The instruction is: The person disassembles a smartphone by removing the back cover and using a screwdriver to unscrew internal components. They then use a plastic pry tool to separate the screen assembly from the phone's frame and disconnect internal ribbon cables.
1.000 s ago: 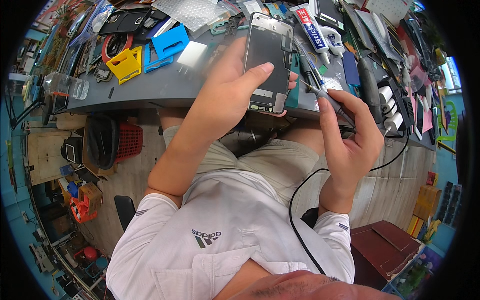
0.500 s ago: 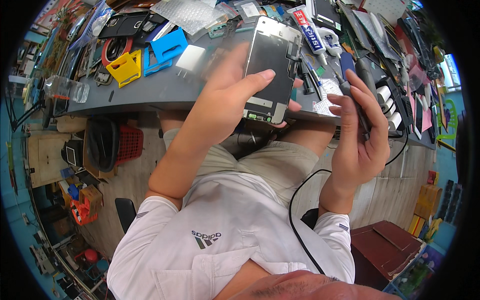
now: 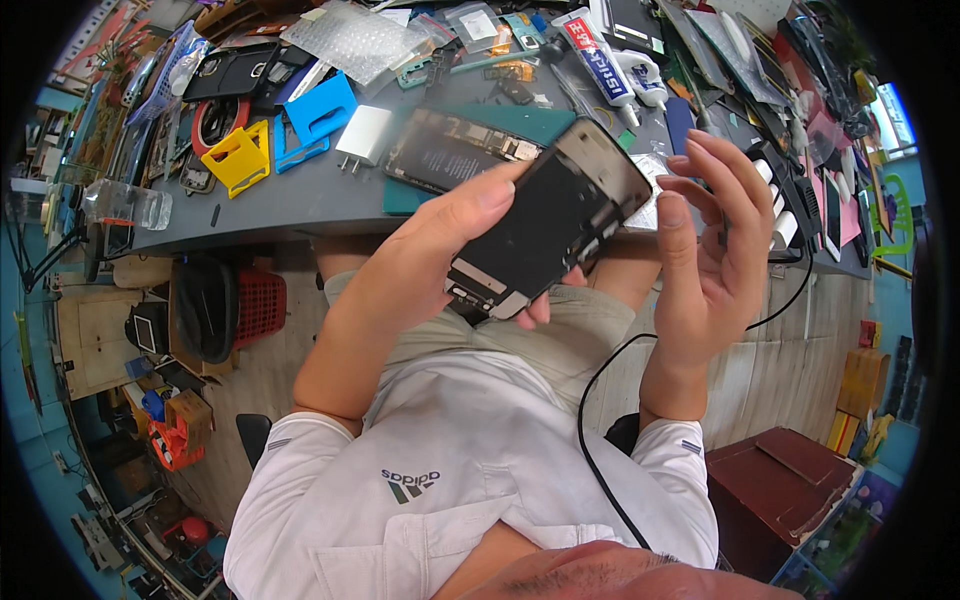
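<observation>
Holding a phone screen panel (image 3: 548, 232) in my left hand (image 3: 455, 240), thumb across its top edge, fingers underneath, tilted above my lap just in front of the grey desk (image 3: 300, 195). My right hand (image 3: 705, 235) is beside it, fingers spread loose, gripping nothing that I can see. An opened phone (image 3: 455, 150) lies on the green mat (image 3: 545, 122); a black cable (image 3: 600, 420) runs down past my wrist.

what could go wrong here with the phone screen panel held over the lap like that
The left hand holds the black rectangular phone screen panel tilted, off the edge of the grey workbench, so a slip could drop it to the floor. The right hand is open beside it, giving no support. The black cable across the lap could snag an arm.
</observation>
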Motion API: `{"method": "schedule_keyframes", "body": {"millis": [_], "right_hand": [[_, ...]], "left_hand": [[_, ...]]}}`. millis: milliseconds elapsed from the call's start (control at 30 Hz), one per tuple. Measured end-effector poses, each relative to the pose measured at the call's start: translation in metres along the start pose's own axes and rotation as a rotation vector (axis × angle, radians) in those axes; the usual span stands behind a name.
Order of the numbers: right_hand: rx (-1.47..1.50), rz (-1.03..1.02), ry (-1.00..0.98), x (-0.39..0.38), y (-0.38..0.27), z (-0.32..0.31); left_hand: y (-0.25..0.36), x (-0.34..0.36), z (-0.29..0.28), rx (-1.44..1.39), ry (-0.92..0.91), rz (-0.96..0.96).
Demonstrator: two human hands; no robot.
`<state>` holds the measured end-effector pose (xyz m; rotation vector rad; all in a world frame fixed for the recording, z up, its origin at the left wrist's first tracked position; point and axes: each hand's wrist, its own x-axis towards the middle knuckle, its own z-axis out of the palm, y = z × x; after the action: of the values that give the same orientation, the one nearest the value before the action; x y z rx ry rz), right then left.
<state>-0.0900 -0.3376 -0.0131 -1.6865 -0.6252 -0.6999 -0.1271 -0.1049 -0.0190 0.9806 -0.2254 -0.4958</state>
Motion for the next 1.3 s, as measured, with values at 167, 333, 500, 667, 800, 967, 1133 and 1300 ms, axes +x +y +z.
{"method": "schedule_keyframes", "body": {"millis": [167,333,500,667,800,967,1133,1300], "right_hand": [[0.168,0.220,-0.202,0.001,-0.003,-0.010],[0.219,0.339,-0.171,0.003,-0.002,-0.015],[0.398,0.433,-0.075,0.000,0.004,-0.009],[0.375,0.451,-0.212,-0.009,-0.002,0.012],[0.383,0.458,-0.348,-0.010,-0.009,0.013],[0.200,0.341,-0.263,-0.007,-0.015,0.007],[0.041,0.080,-0.234,-0.010,-0.007,0.005],[-0.063,-0.034,-0.279,-0.013,-0.015,0.011]], "left_hand": [[0.005,-0.009,-0.010,-0.015,-0.096,-0.233],[0.028,-0.012,-0.017,-0.010,-0.084,0.034],[0.002,0.001,-0.023,-0.246,-0.108,0.558],[-0.014,0.013,0.015,-0.158,0.197,0.689],[-0.015,0.016,0.011,-0.206,0.088,0.767],[-0.011,0.001,0.011,-0.283,0.044,0.454],[-0.028,-0.006,0.009,-0.270,0.033,0.215],[-0.032,-0.015,0.015,-0.246,0.071,0.101]]}}
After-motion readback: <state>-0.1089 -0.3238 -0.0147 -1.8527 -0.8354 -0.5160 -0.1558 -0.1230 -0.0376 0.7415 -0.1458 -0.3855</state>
